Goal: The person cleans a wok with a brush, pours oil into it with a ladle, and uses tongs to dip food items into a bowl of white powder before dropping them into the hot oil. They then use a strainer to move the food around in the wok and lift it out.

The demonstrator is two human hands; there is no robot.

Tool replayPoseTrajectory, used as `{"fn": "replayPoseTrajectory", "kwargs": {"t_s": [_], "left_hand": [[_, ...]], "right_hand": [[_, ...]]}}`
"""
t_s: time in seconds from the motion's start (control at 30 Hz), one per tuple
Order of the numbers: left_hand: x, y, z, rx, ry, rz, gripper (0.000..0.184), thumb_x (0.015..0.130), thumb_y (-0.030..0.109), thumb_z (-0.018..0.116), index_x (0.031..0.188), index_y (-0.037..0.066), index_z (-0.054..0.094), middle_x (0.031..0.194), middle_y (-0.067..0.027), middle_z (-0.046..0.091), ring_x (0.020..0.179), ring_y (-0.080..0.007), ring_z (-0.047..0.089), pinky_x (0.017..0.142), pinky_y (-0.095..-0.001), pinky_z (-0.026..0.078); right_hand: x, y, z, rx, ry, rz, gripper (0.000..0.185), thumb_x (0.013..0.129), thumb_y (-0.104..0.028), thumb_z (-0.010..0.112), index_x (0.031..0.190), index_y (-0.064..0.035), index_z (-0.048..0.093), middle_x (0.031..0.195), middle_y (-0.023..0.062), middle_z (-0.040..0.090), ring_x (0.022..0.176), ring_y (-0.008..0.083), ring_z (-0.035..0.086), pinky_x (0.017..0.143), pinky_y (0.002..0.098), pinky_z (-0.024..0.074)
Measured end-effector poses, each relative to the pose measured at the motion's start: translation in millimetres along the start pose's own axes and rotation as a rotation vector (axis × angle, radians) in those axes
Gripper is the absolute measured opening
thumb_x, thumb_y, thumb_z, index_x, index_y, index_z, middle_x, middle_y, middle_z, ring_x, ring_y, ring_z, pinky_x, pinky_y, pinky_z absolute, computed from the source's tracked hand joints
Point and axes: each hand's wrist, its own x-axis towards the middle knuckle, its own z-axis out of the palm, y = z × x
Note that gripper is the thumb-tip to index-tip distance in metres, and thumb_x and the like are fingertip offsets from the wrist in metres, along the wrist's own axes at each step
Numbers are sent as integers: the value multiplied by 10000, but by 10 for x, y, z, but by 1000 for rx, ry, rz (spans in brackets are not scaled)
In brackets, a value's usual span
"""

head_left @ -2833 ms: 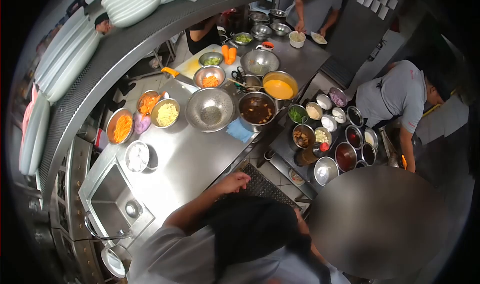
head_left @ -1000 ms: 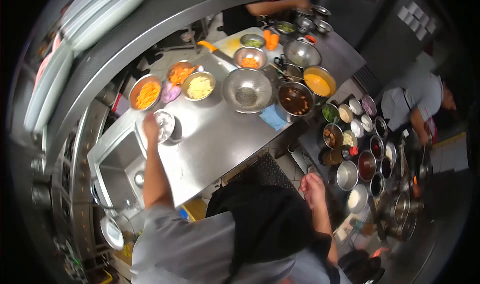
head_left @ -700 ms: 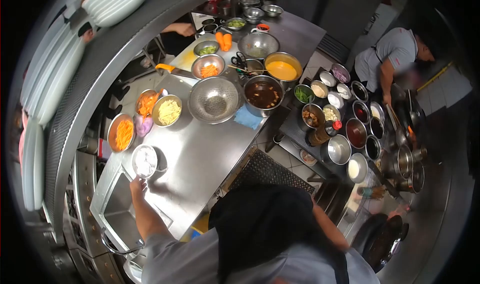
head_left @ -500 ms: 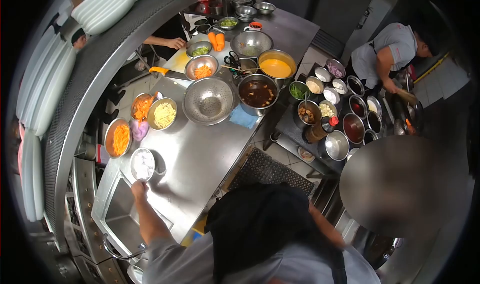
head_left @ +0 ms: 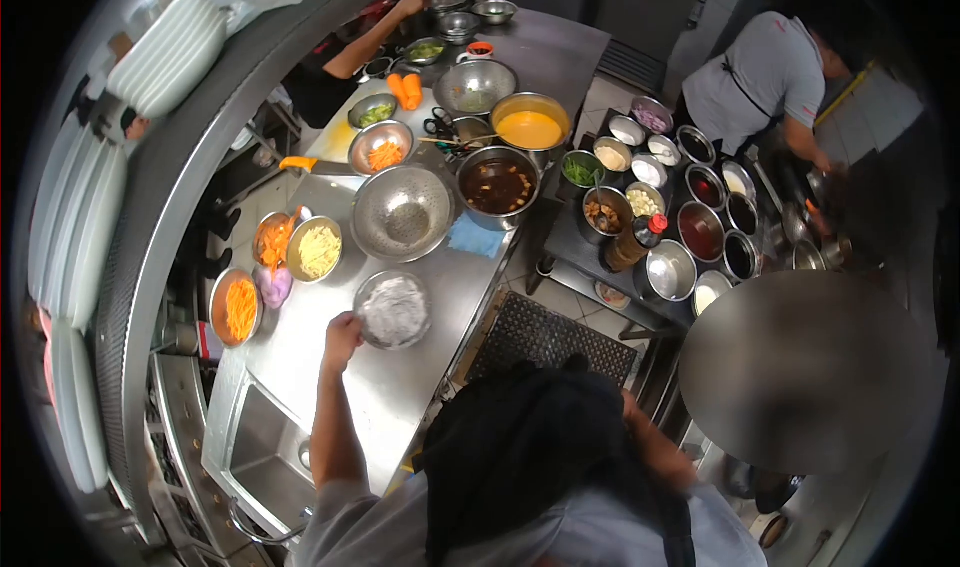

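Note:
My left hand [head_left: 343, 341] is closed on the near-left rim of a metal bowl [head_left: 394, 310] with white powder inside. Bowl and hand are over the steel counter, just below the large perforated colander [head_left: 403, 213]. To their left stand bowls of shredded carrot [head_left: 240, 310] and pale yellow strips [head_left: 319, 252]. A blue cloth [head_left: 475, 237] lies to the right, under the pot of brown liquid [head_left: 498, 186]. My right forearm [head_left: 657, 442] shows beside the dark apron, but its hand is hidden.
A metal sink [head_left: 268, 447] is at lower left. Ingredient bowls and a red-capped bottle [head_left: 634, 243] crowd the right side table. A co-worker [head_left: 757, 77] leans over the stove area. Another person's arm [head_left: 378, 35] reaches across the far counter. Stacked plates [head_left: 172, 55] fill the upper-left shelf.
My left hand has taken hold of the white-powder bowl and moved it from beside the sink rightward, close to the colander. The far person's arm has lifted towards the stacked bowls.

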Motion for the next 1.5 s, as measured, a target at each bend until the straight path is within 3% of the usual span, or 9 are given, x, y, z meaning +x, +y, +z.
{"fn": "replayPoseTrajectory", "kwargs": {"t_s": [0.07,0.17,0.27,0.4,0.6,0.87,1.0,1.13,1.5], "left_hand": [[87,406,334,46,-87,43,167,854,139,545,732,28,569,597,-25,535,531,-107,503,503,-260,400],[239,903,881,125,-265,130,160,855,134,541,739,32,584,594,-22,534,527,-107,503,501,-262,406],[340,1218,1501,324,-450,265,153,856,130,539,783,19,616,605,-26,551,533,-110,516,504,-268,408],[227,1990,2419,494,-581,453,166,856,123,541,854,-21,625,632,-36,575,562,-110,524,521,-296,416],[-240,2702,4267,630,-1251,975,235,856,152,564,979,-31,647,749,-118,623,688,-170,555,662,-336,463],[-1468,2621,5942,882,-1617,945,248,895,207,585,990,-13,648,870,-139,673,786,-216,609,751,-355,494],[-1952,2299,6218,567,-1512,890,300,918,208,579,1151,34,651,1034,-135,700,899,-208,667,819,-320,511],[-2055,2187,6002,438,-1371,738,283,933,188,578,1170,47,642,922,-69,694,816,-153,641,764,-303,512],[-291,944,4681,567,-1213,691,227,950,161,533,1092,37,660,783,-62,671,731,-150,631,691,-307,510]], "right_hand": [[-30,100,154,-10,-53,123,541,806,-523,552,1007,-44,702,989,203,693,976,364,656,826,395,501],[-210,35,221,14,353,-78,394,865,-402,550,920,-34,680,821,155,670,768,291,649,711,395,503],[-356,-282,153,657,383,312,185,927,-200,536,884,-63,652,702,47,606,633,195,566,631,357,478],[-615,-642,-116,1279,521,243,157,926,-180,562,955,-51,645,702,18,602,561,102,541,534,243,458],[-1396,-1228,-867,1444,736,80,210,956,-229,553,1068,-60,610,927,44,654,753,120,621,625,243,500],[-1879,-524,-225,1675,1188,239,172,927,-162,549,1014,-26,606,930,76,648,722,143,636,609,280,555],[-2083,-353,-21,1707,1451,340,170,890,-104,545,1008,-5,617,888,68,654,712,128,624,592,255,552],[-2122,-118,252,1730,1610,339,154,910,-99,521,1009,-21,610,873,49,640,711,124,612,582,259,553],[-1603,462,593,1898,1814,509,172,899,-163,514,1048,-78,533,938,63,578,751,165,571,625,279,521]]}}
